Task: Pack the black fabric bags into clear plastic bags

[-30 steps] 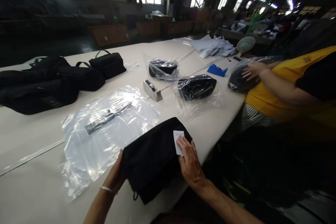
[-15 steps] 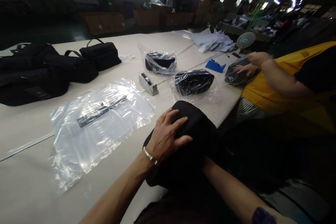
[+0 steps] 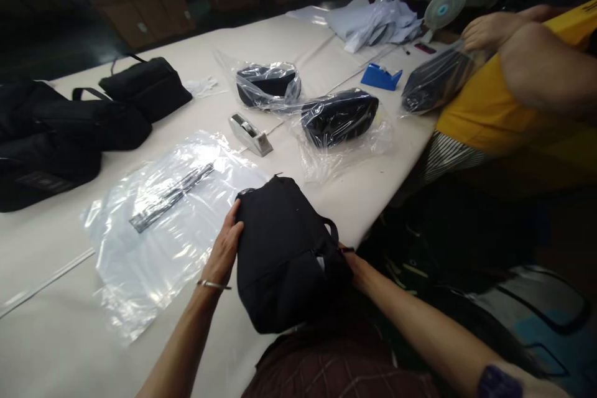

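Observation:
A black fabric bag with a short loop handle stands tilted at the table's front edge, between my two hands. My left hand grips its left side, thumb on the near face and the other fingers partly hidden. On the opposite side my right hand holds the bag near the handle, most of its fingers out of sight behind it. Left of the bag lie flat clear plastic bags with a dark printed strip. A grey tape dispenser sits just beyond.
Two black bags in clear plastic, one nearer and one farther, lie mid-table. Several black bags stand at left. A blue tape dispenser and a fan are at right, where a co-worker's hand touches a wrapped bag.
My left hand has moved from the bag's top to its left side. The bag has turned and shifted left, showing its handle. The view has tilted down, and the co-worker's arms have moved.

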The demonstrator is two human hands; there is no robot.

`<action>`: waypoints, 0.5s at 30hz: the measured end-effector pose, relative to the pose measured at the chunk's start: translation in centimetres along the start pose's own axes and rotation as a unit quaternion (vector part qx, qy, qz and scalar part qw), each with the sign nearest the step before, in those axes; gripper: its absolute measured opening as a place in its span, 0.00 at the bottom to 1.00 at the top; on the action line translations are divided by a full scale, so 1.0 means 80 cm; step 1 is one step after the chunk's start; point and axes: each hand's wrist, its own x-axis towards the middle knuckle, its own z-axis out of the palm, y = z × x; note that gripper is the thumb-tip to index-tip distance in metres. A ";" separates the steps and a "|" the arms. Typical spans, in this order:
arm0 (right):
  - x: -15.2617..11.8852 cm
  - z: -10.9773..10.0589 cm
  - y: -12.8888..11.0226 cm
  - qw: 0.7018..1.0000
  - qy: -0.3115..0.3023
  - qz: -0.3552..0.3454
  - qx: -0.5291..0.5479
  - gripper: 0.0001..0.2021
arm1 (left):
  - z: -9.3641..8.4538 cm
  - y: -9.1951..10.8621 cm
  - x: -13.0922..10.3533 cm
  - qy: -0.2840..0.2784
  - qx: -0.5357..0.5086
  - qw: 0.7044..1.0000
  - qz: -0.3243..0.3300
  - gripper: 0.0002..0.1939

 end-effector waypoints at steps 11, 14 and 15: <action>-0.018 -0.002 -0.008 0.993 0.005 -0.071 0.098 0.26 | -0.027 -0.037 -0.076 0.045 0.203 0.978 -0.019 0.32; -0.030 -0.006 0.005 0.994 0.013 -0.066 0.085 0.32 | -0.040 -0.026 -0.058 0.069 0.288 0.950 0.102 0.35; -0.034 -0.005 0.007 0.996 0.009 -0.056 0.074 0.34 | -0.043 -0.020 -0.050 0.065 0.287 0.944 0.151 0.37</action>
